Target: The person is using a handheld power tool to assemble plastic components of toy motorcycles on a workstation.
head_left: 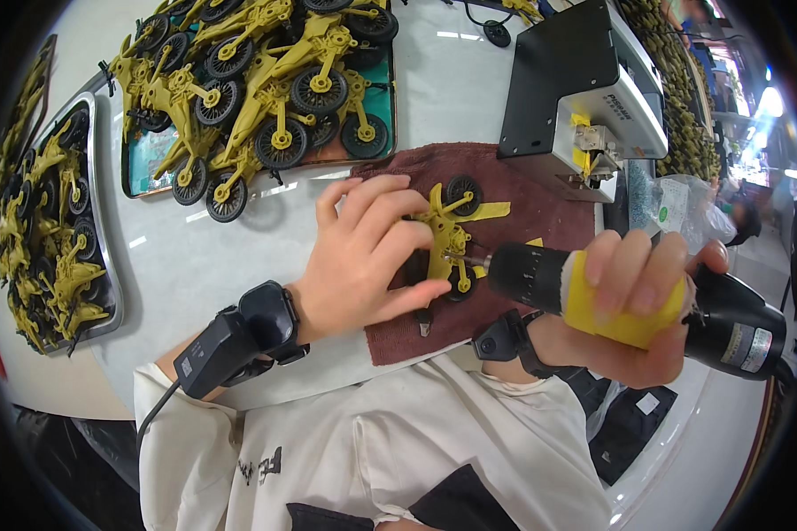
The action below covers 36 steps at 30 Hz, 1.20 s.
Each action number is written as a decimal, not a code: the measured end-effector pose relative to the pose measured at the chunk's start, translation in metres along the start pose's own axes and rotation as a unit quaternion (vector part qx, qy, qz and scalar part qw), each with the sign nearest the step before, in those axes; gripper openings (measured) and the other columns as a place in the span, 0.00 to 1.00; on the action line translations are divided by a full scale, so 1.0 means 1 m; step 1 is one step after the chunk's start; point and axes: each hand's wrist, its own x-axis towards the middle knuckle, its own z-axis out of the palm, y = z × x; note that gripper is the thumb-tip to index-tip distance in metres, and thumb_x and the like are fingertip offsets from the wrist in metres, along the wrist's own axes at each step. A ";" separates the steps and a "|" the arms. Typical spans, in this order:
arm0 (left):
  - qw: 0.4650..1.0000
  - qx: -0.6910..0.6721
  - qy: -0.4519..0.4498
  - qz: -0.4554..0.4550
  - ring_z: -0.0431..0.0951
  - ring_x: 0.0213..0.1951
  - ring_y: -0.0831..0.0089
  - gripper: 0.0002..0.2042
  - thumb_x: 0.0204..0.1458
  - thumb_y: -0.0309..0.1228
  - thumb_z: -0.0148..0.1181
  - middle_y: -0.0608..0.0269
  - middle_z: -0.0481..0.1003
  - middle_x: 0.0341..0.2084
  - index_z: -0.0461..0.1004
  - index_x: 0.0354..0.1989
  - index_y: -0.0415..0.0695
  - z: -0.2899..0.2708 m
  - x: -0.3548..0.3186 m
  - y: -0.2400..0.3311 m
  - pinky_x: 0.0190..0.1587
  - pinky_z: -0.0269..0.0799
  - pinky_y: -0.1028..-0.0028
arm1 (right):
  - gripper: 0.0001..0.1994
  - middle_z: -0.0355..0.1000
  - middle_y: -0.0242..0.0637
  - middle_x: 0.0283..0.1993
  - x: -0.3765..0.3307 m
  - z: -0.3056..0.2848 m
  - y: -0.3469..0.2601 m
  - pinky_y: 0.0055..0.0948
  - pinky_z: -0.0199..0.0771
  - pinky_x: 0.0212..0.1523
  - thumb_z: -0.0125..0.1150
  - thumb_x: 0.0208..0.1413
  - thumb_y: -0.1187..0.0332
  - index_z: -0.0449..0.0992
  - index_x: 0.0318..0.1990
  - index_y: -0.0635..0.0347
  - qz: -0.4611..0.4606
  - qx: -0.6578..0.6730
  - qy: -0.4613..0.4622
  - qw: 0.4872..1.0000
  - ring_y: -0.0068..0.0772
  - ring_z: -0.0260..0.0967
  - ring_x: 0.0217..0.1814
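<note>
A yellow toy motorcycle [449, 237] with black spoked wheels lies on a dark red cloth [531, 212] in front of me. My left hand [372, 248] curves over its left side, fingers and thumb bent around the toy; part of it is hidden beneath them. An electric screwdriver [531, 274], black with a yellow wrap around its grip, is held in my right hand [638, 296]. It lies almost level, and its thin bit points left, with the tip at the toy's yellow body. Whether the tip sits in a screw is too small to tell.
At the back left, a green-bottomed tray [150, 184] is heaped with similar toy motorcycles. Another metal tray [115, 301] of them stands far left. A black-and-white box-shaped machine [558, 88] stands behind the cloth, beside a clear plastic bag [686, 208]. The screwdriver's cord trails right.
</note>
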 end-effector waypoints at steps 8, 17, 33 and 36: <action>0.999 0.000 0.023 0.043 0.68 0.49 0.60 0.15 0.34 0.33 0.69 0.64 0.72 0.41 0.73 0.33 0.49 0.002 -0.002 -0.001 0.51 0.54 0.59 | 0.25 0.62 0.37 0.30 0.002 0.015 -0.002 0.28 0.62 0.33 0.55 0.50 0.65 0.52 0.54 0.59 0.025 -0.002 0.025 0.999 0.27 0.61 0.24; 0.998 0.005 0.034 0.042 0.70 0.48 0.64 0.11 0.35 0.32 0.68 0.67 0.72 0.38 0.71 0.26 0.51 0.001 -0.001 0.001 0.51 0.54 0.60 | 0.31 0.62 0.40 0.34 -0.002 0.008 -0.009 0.34 0.62 0.32 0.53 0.52 0.66 0.45 0.61 0.56 0.026 -0.002 0.002 1.000 0.35 0.63 0.26; 0.999 0.002 0.008 0.040 0.68 0.48 0.61 0.10 0.37 0.33 0.67 0.66 0.72 0.39 0.75 0.30 0.50 0.000 -0.001 0.001 0.50 0.55 0.59 | 0.30 0.62 0.41 0.34 -0.004 0.007 -0.011 0.36 0.62 0.37 0.53 0.52 0.67 0.46 0.60 0.57 0.031 0.013 0.023 0.999 0.37 0.64 0.28; 0.999 0.005 0.006 0.046 0.68 0.48 0.61 0.10 0.38 0.33 0.67 0.66 0.72 0.39 0.76 0.31 0.50 0.000 -0.001 0.000 0.50 0.55 0.59 | 0.31 0.62 0.41 0.34 -0.005 0.007 -0.010 0.36 0.62 0.37 0.54 0.52 0.67 0.46 0.61 0.56 0.038 0.014 0.033 0.999 0.37 0.64 0.28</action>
